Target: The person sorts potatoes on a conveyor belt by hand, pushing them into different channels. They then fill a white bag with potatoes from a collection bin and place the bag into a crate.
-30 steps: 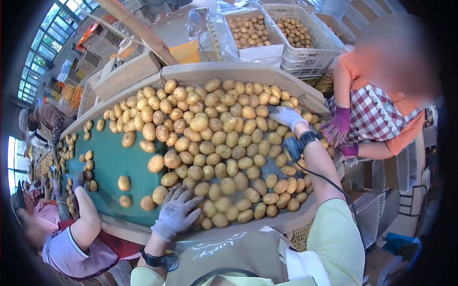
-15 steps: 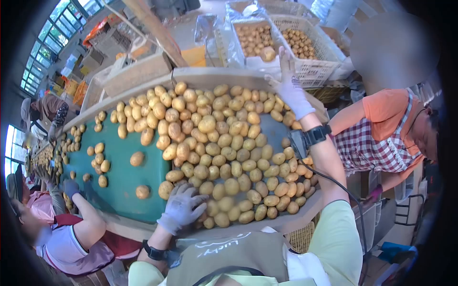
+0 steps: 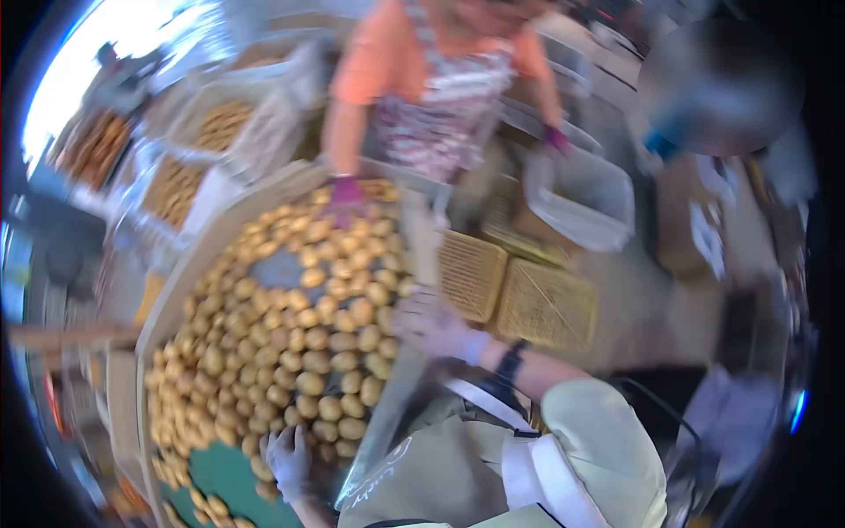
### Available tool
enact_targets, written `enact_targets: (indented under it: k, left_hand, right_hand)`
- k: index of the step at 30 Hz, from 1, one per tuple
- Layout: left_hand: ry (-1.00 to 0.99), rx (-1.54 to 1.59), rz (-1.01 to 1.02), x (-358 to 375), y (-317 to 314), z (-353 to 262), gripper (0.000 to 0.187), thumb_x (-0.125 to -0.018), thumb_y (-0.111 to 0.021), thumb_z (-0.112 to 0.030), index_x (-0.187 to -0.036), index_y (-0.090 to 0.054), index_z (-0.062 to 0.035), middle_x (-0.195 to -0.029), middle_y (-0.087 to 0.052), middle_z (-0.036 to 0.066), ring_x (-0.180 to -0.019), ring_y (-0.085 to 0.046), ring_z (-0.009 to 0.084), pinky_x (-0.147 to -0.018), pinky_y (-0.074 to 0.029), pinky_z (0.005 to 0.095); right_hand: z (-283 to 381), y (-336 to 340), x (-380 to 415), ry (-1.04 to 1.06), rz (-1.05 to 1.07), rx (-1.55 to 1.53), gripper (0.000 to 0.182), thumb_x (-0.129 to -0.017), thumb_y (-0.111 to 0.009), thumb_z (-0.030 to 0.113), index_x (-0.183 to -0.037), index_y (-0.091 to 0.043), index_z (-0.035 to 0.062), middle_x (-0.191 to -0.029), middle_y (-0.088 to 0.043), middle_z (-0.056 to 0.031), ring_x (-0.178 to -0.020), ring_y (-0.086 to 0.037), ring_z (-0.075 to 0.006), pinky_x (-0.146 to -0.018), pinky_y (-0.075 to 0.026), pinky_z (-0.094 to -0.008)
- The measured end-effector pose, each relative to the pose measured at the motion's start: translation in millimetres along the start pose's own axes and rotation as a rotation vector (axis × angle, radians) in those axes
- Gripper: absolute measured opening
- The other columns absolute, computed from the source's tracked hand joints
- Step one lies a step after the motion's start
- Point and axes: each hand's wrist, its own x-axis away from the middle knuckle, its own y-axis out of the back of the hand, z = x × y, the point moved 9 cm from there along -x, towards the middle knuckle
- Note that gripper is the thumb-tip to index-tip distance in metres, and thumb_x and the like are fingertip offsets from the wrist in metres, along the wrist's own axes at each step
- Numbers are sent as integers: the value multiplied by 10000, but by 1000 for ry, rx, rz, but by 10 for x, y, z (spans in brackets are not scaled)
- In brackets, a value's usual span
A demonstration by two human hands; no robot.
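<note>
Potatoes (image 3: 264,339) cover most of the sorting table, with a bit of green belt (image 3: 227,475) showing at the lower left. My left hand (image 3: 287,459), in a pale glove, rests at the near end of the potatoes, fingers spread and touching some of them; I see nothing held in it. My right hand (image 3: 431,324), also gloved, is over the table's right rim (image 3: 396,396) beside the potatoes. Motion smears its fingers, so what they hold, if anything, is not visible.
Across the table a co-worker in an orange top has one magenta-gloved hand (image 3: 345,201) on the potatoes and the other by a white-lined bin (image 3: 585,198). Yellow baskets (image 3: 547,304) stand right of the table. Potato crates (image 3: 224,123) stand at the upper left.
The view has swung to the right. My right hand has come back from the potato crates beyond the far rim to the table's edge. My left hand stays over the potatoes.
</note>
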Motion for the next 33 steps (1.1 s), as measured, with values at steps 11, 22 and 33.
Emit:
enact_targets:
  k: [11,22,33]
  left_hand:
    - [278,-390,509,-246,-103,-284,748,-973,-522,-717,-1373,-698,-111,-1287,-727,213,-1178,-691,364,-1058,-496,452]
    - [-441,311,483,186,-1843,-3914,246,-931,-731,-254,-1084,-788,-70,-1030,-759,176,-998,-715,403,-929,-560,481]
    - [-125,178,-264,-2173,-4144,-3746,767,-876,-726,-320,-1539,-469,-30,-1467,-546,256,-1336,-531,446,-1172,-373,567]
  right_hand:
    - [-203,30,188,-166,-166,-39,288,-845,-699,376,-786,-658,97,-793,-648,-104,-873,-634,-330,-996,-481,-479]
    - [-1230,492,722,91,-181,-638,327,-885,-740,224,-1185,-754,95,-1107,-758,-114,-1161,-682,-335,-1056,-502,-478]
    - [-4807,-194,995,-523,354,228,563,-948,-667,425,-1351,-600,37,-1348,-640,-189,-1236,-599,-384,-1087,-448,-473]
